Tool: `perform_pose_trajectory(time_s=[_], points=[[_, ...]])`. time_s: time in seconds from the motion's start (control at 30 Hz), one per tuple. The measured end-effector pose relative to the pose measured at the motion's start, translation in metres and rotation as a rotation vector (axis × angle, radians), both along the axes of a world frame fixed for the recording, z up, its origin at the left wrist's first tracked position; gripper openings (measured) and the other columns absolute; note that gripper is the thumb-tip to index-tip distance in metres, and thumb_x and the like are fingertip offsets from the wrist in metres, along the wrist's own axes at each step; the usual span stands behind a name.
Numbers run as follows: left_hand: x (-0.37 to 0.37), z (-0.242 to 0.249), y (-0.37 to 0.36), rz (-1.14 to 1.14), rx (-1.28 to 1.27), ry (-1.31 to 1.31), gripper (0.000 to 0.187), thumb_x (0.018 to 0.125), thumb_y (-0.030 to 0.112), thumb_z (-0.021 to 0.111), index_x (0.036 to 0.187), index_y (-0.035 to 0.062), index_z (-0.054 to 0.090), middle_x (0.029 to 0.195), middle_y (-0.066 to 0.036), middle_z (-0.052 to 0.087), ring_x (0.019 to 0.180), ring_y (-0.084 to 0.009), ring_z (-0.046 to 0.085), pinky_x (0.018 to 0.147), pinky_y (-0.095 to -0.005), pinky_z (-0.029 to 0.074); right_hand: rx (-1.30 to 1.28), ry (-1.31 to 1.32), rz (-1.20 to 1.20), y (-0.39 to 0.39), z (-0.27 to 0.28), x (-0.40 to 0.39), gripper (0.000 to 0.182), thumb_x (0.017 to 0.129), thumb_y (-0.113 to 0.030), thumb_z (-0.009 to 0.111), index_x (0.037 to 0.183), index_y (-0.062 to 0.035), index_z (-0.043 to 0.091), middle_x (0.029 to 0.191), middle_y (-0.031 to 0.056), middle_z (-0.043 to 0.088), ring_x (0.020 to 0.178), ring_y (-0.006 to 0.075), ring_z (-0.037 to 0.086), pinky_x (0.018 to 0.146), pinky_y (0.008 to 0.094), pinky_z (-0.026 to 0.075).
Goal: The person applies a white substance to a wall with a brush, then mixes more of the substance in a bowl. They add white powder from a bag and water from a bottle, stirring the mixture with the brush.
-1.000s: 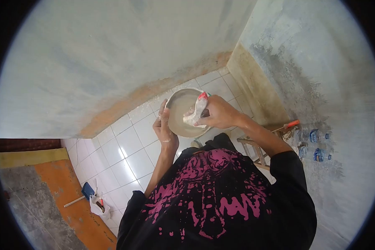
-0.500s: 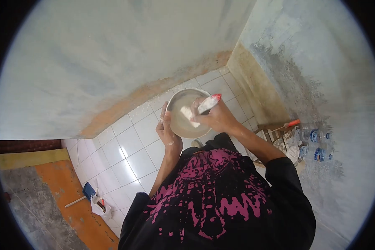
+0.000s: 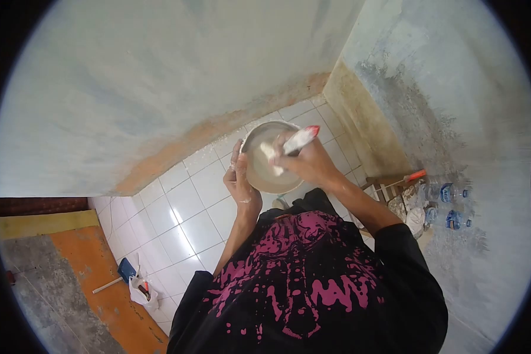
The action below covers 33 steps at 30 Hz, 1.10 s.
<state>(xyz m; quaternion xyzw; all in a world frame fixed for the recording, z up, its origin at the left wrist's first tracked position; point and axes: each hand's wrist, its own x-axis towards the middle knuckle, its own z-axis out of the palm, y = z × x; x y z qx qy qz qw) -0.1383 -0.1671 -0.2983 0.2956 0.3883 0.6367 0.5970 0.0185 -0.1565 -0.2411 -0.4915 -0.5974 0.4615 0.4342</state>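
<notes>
A round bowl-like container (image 3: pixel 255 138) with pale, cloudy liquid in it is held in front of my body. My left hand (image 3: pixel 241 182) is closed on its left rim, thumb on the near side, with white smears on the skin. Over the opening, my right hand (image 3: pixel 305 161) grips a paintbrush (image 3: pixel 301 139) with a white-coated handle and a red end. The brush's pale head points down into the bowl; whether it touches the liquid is hard to tell. Motion blurs the right fingers slightly.
White tiles (image 3: pixel 186 200) cover the floor below. A stained wall (image 3: pixel 177 88) stands ahead, another at right. Plastic bottles (image 3: pixel 453 220) and a wooden rack (image 3: pixel 386 190) with an orange-handled tool (image 3: pixel 416 175) are at right. Lower left are a white bag (image 3: pixel 143 292) and a blue-headed tool (image 3: pixel 125 269).
My right hand and the paintbrush have shifted slightly right and up, and the brush handle leans further right. My left hand still holds the bowl, which has moved slightly.
</notes>
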Motion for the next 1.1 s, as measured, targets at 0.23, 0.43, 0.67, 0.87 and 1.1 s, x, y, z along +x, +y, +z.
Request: perform_pose_trajectory(time_s=[0.23, 0.43, 0.67, 0.87, 1.1], points=[[-0.001, -0.003, 0.002, -0.025, -0.01, 0.008, 0.06, 0.098, 0.032, 0.059, 0.137, -0.0108, 0.046, 0.114, -0.016, 0.066, 0.102, -0.0161, 0.062, 0.091, -0.03, 0.049, 0.034, -0.062, 0.105, 0.005, -0.012, 0.008, 0.015, 0.072, -0.012, 0.075, 0.076, -0.0062, 0.062, 0.071, 0.0018, 0.061, 0.07, 0.0124, 0.06, 0.065, 0.0303, 0.047], [0.0, -0.004, 0.003, -0.052, -0.012, 0.003, 0.057, 0.097, 0.033, 0.061, 0.133, -0.0099, 0.052, 0.116, -0.016, 0.065, 0.104, -0.0169, 0.061, 0.092, -0.0314, 0.048, 0.286, -0.21, 0.416, 0.016, 0.007, 0.016, 0.002, 0.078, -0.007, 0.065, 0.079, -0.0058, 0.064, 0.079, 0.0037, 0.064, 0.073, 0.0166, 0.06, 0.074, 0.0312, 0.048], [-0.012, -0.011, 0.0, -0.179, -0.039, 0.082, 0.055, 0.096, 0.03, 0.062, 0.134, -0.0084, 0.052, 0.106, -0.011, 0.067, 0.094, -0.0137, 0.06, 0.086, -0.0289, 0.047, 0.104, -0.37, 0.668, 0.05, 0.051, 0.032, 0.007, 0.068, -0.003, 0.06, 0.07, -0.0054, 0.066, 0.066, 0.0073, 0.064, 0.064, 0.0243, 0.061, 0.065, 0.0356, 0.047], [-0.012, -0.016, -0.001, -0.126, -0.03, 0.046, 0.055, 0.096, 0.03, 0.062, 0.133, -0.0097, 0.052, 0.1, -0.009, 0.068, 0.09, -0.0123, 0.06, 0.085, -0.0277, 0.047, 0.053, -0.674, 0.708, 0.046, 0.052, 0.041, 0.004, 0.061, -0.005, 0.059, 0.063, -0.007, 0.062, 0.059, 0.0121, 0.058, 0.059, 0.0305, 0.055, 0.059, 0.0404, 0.041], [-0.014, -0.018, -0.004, -0.121, -0.019, 0.055, 0.056, 0.096, 0.029, 0.062, 0.133, -0.0115, 0.051, 0.101, -0.011, 0.069, 0.091, -0.0131, 0.062, 0.086, -0.0285, 0.048, 0.064, -0.539, 0.668, 0.033, 0.029, 0.046, 0.005, 0.065, -0.007, 0.063, 0.064, -0.0069, 0.059, 0.06, 0.0067, 0.058, 0.06, 0.0241, 0.054, 0.061, 0.0352, 0.042]])
